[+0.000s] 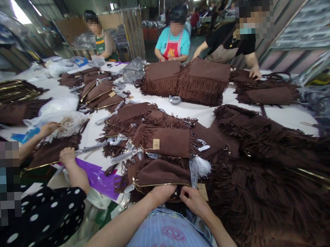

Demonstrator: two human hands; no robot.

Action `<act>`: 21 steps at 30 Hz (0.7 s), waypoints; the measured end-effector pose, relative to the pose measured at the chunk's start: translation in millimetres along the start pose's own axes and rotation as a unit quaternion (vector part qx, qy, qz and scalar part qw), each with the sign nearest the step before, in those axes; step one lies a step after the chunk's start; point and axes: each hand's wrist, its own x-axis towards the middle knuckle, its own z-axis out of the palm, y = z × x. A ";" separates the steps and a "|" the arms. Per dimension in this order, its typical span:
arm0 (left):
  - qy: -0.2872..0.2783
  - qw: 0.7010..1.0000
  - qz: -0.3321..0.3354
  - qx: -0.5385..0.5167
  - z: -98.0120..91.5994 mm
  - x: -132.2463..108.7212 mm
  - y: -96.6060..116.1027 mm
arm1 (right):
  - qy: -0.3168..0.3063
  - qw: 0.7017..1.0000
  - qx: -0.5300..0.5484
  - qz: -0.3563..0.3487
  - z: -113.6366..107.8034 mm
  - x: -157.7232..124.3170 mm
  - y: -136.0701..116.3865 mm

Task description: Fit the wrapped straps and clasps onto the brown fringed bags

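In front of my body lies a brown fringed handbag (163, 173) with a gold zip along its near edge, the zip unfastened. My left hand (164, 192) reaches into the opening, and its fingers are hidden by the bag. At the right end of the same opening, my right hand (192, 198) has curled fingers closed on the bag's edge. A cardboard tag (203, 191) hangs just beyond my right hand. Another brown bag (168, 142) with a tan tag (156, 144) rests directly behind. A white tassel-like bundle (202, 167) sits to the right.
A large heap of fringed brown bags (255, 192) covers the right side. Stacked bags (204, 80) stand across the white table (99, 122). Purple sheeting (97, 179) lies at left, near a co-worker's hand (68, 155) on another bag. Several co-workers stand around the table.
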 end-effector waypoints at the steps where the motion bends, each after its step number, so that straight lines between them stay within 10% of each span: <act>1: -0.023 0.999 -0.003 0.033 -0.7 0.1 2.4 | -0.002 1.000 -0.009 0.001 -1.1 -0.7 -0.9; 4: -0.110 0.986 -0.030 0.118 -3.7 0.0 8.3 | -0.005 0.999 -0.038 0.004 -3.6 -3.2 -4.0; 21: -0.140 0.981 -0.076 -0.110 -11.9 30.8 6.2 | 0.035 0.996 -0.066 0.044 -3.6 -15.5 -15.1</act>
